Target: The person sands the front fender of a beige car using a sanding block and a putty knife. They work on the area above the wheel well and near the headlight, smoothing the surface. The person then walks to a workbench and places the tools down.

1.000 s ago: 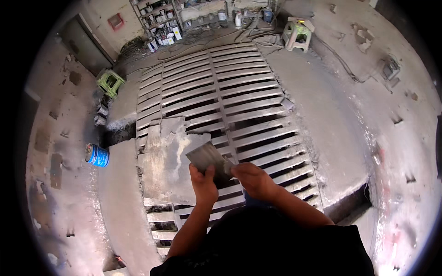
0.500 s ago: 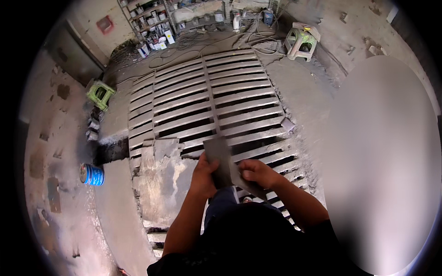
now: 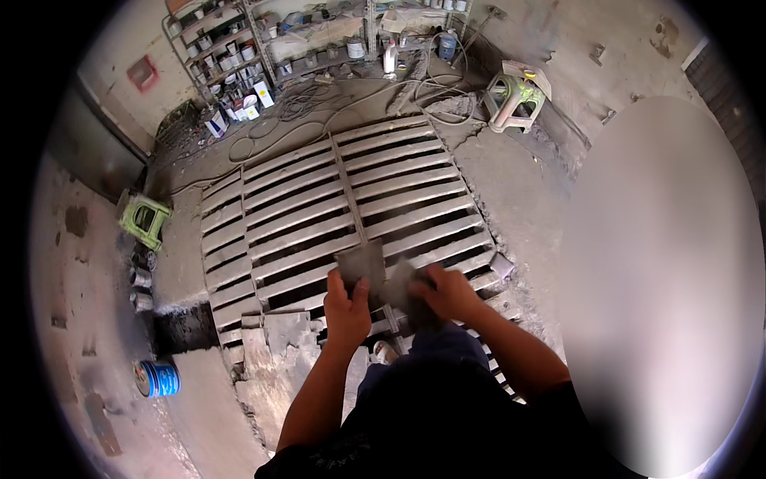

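My left hand (image 3: 348, 311) is closed on a flat, dark grey rectangular sheet (image 3: 361, 263), its thumb lying across the near face. Close beside it, my right hand (image 3: 448, 294) grips a second grey flat piece (image 3: 404, 279), smeared by motion. Whether the two pieces join cannot be told. Both hands are in front of my body, above a slatted metal floor grating (image 3: 299, 211).
A blue can (image 3: 157, 378) stands at the left, with a green stool (image 3: 144, 221) beyond it. Another stool (image 3: 515, 104) is at the far right. Shelves of cans (image 3: 231, 60) line the back, and hoses (image 3: 319, 124) lie before them. A grey blur covers the right side.
The view has shifted, so the grating and the blue can sit lower. My right hand has raised and turned its grey piece; the left still holds its sheet.
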A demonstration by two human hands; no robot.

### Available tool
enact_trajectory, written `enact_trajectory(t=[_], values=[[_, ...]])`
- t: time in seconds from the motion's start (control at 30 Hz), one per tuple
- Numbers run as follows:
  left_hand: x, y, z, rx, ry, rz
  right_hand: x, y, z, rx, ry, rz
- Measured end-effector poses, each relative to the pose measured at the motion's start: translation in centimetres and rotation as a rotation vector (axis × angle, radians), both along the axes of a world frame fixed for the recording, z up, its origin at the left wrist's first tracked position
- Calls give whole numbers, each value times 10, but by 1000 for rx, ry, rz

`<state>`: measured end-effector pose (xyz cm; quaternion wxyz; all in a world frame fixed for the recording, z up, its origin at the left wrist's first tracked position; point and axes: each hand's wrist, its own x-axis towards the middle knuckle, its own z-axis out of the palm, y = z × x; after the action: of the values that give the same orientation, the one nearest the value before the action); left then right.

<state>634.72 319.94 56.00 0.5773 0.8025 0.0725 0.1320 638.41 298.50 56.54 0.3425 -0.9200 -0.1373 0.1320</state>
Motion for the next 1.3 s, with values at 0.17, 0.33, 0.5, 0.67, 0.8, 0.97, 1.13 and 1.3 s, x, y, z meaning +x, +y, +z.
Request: enact_trajectory(t=[0.17, 0.33, 0.5, 0.67, 0.8, 0.97, 1.13, 1.3], values=[[115, 38, -21, -149, 106, -159, 174, 8, -19, -16, -94, -265], [245, 57, -40, -844, 277, 49, 278, 2, -81, 216, 56, -292], [362, 95, -68, -1521, 151, -143, 363, 62, -53, 626, 226, 61], [469, 92, -21, -1465, 195, 59, 446, 124, 5, 629, 408, 437], [531, 128, -51, -1452, 238, -102, 530, 170, 18, 547, 442, 403], [630, 176, -27, -1448, 281, 68, 672, 243, 11, 575, 488, 285], [735, 268, -62, -1448, 259, -90, 731, 313, 2, 522, 365, 399], [831, 307, -21, -1617, 287, -149, 885, 371, 31, 721, 302, 116]])
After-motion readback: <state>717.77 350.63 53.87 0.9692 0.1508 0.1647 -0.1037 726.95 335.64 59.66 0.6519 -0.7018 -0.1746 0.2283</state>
